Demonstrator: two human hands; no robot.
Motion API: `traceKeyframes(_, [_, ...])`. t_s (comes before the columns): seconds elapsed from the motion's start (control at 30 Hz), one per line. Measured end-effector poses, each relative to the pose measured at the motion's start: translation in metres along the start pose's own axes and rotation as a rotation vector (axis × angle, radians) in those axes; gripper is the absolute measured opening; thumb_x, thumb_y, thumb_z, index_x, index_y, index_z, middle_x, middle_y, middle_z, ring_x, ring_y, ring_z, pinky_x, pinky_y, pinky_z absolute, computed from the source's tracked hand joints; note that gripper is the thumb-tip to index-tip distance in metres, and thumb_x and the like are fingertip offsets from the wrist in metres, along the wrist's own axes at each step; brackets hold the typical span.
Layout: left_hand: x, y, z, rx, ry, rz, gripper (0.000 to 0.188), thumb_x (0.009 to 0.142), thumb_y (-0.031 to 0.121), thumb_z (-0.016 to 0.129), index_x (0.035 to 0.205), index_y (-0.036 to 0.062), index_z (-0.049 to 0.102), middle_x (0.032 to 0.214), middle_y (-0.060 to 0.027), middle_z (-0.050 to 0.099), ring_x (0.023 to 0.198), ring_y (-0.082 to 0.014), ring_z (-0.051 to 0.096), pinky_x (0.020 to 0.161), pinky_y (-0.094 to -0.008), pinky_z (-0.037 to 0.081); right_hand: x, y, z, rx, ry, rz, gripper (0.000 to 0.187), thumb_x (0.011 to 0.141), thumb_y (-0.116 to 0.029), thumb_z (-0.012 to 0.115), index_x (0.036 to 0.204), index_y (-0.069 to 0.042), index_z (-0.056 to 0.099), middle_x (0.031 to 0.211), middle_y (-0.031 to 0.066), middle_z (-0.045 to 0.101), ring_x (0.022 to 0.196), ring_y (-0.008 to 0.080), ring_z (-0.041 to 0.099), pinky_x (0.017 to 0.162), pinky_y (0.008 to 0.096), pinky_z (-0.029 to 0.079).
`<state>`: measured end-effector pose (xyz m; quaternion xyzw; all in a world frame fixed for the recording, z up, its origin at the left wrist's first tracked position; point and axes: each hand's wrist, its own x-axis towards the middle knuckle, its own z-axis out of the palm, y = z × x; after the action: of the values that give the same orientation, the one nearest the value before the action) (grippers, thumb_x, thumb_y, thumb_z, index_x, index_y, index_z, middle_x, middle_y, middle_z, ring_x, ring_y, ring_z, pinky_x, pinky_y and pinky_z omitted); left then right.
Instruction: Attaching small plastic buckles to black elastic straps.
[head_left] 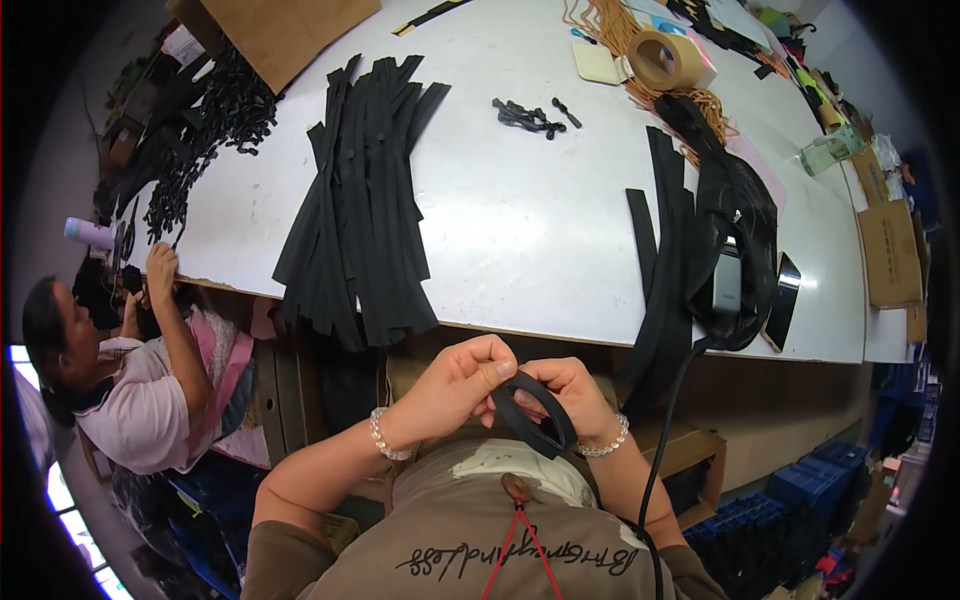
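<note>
In front of my chest, just off the table's near edge, a black fabric strip (543, 437) is bent into a loop. My left hand (462, 385) pinches it at the upper left, thumb and fingers pressed together. On the loop's other side my right hand (572, 395) is closed on the same strip, its fingertips partly hidden behind the fabric. Beyond my hands, a thick pile of flat black strips (365, 200) lies on the white table (530, 250), its near ends hanging over the edge. Further strips (668, 240) lie to the right.
A black mesh bag (745, 190) with a grey device (727, 280) and a dark phone (783, 300) lie at right. Small black knotted pieces (528, 117), a tape roll (665, 60) and tan cords (610, 25) are farther back. A co-worker (140, 380) sits at left beside black looped pieces (215, 110).
</note>
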<state>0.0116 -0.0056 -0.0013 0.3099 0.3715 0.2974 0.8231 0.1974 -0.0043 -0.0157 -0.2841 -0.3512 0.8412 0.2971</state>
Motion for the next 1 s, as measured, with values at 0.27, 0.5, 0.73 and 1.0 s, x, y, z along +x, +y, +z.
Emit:
traceKeyframes(0.27, [-0.003,-0.007,0.000,0.246,0.176,0.146,0.017,0.094,0.019,0.049,0.085,0.0058,0.051,0.070,0.0032,0.055,0.055,-0.0008,0.049,0.050,-0.0159,0.042,0.000,0.009,-0.009,0.056,-0.032,0.072,0.009,0.087,-0.009,0.059,0.084,-0.001,0.060,0.073,-0.0043,0.056,0.063,-0.0004,0.047,0.055,0.0148,0.037])
traceKeyframes(0.5, [-0.005,-0.005,-0.008,0.270,0.134,0.091,0.017,0.094,0.020,0.049,0.084,0.0063,0.052,0.070,0.0037,0.055,0.060,-0.0013,0.051,0.053,-0.0161,0.041,0.002,0.002,0.004,-0.042,0.005,0.052,0.010,0.087,-0.009,0.059,0.086,0.001,0.061,0.078,-0.0006,0.061,0.068,0.0018,0.051,0.060,0.0164,0.042])
traceKeyframes(0.73, [-0.005,-0.003,-0.010,0.062,0.038,0.056,0.018,0.094,0.019,0.050,0.082,0.0059,0.052,0.068,0.0024,0.055,0.056,-0.0026,0.047,0.052,-0.0173,0.041,-0.001,0.018,0.012,-0.043,0.050,-0.088,0.013,0.089,-0.008,0.056,0.091,0.004,0.061,0.087,0.0073,0.065,0.077,0.0069,0.057,0.069,0.0210,0.047])
traceKeyframes(1.0, [-0.007,-0.005,-0.007,-0.075,0.018,0.115,0.018,0.094,0.020,0.050,0.090,0.0035,0.057,0.074,0.0012,0.057,0.065,-0.0016,0.051,0.057,-0.0157,0.043,-0.002,0.014,0.007,-0.466,0.172,-0.333,0.010,0.086,-0.006,0.057,0.088,0.002,0.062,0.077,0.0063,0.060,0.071,0.0128,0.058,0.063,0.0243,0.046])
